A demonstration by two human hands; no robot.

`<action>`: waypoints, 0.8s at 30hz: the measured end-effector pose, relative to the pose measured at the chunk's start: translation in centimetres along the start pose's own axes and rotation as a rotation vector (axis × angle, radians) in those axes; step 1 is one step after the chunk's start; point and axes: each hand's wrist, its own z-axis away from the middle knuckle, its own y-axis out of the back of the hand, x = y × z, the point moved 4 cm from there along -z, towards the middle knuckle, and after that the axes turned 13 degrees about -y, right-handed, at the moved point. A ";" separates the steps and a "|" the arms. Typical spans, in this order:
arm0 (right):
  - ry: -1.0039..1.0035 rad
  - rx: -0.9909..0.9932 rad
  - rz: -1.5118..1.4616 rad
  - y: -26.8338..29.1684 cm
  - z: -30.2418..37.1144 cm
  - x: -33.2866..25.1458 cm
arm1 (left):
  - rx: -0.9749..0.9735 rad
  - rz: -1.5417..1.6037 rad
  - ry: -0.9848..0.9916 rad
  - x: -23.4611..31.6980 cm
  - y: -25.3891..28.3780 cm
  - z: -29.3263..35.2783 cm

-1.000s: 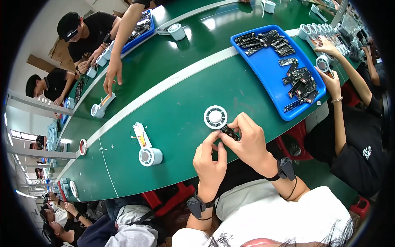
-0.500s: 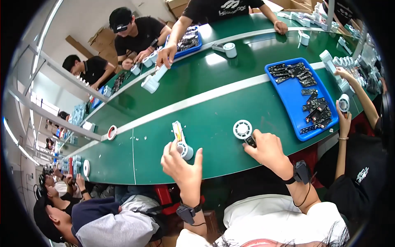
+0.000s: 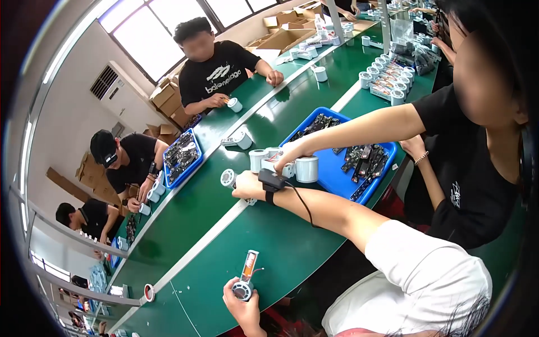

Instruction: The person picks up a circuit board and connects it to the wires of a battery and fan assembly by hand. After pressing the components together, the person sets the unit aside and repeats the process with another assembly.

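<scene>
My left hand (image 3: 242,310), low in the picture, has its fingers closed around the round head of a pale blue handheld fan housing (image 3: 242,290). An orange cell lies in the handle, which points away from me, and a thin wire sticks out beside it. My right hand (image 3: 249,185) is stretched far across the green table, fingers curled over another pale blue fan housing (image 3: 228,178). Its slotted round end shows left of the fingers; most of its handle is hidden. Close by, a co-worker's hand (image 3: 291,154) is on several pale blue housings (image 3: 306,168), passing above my right forearm.
A blue tray (image 3: 383,147) of black circuit boards lies beyond my right arm. Rows of housings (image 3: 387,78) stand at the far right. A pale strip (image 3: 210,235) crosses the table. Another blue tray (image 3: 196,147) and co-workers are opposite. A tape roll (image 3: 149,292) sits left.
My view has swung to the right. My right hand has reached far forward across the table. My left hand has closed on the fan housing. The co-worker at right has leaned in with several housings.
</scene>
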 end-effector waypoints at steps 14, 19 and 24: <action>0.083 0.197 -0.186 -3.9 -3.9 -9.6 | 0.026 0.247 -0.179 2.5 -3.3 0.6; 0.017 0.274 -0.054 -3.3 -5.0 -7.6 | 0.100 0.186 -0.184 3.1 -4.0 1.2; 0.108 0.288 -0.014 -0.4 -2.9 -5.7 | 0.032 0.106 -0.219 2.9 -4.3 0.8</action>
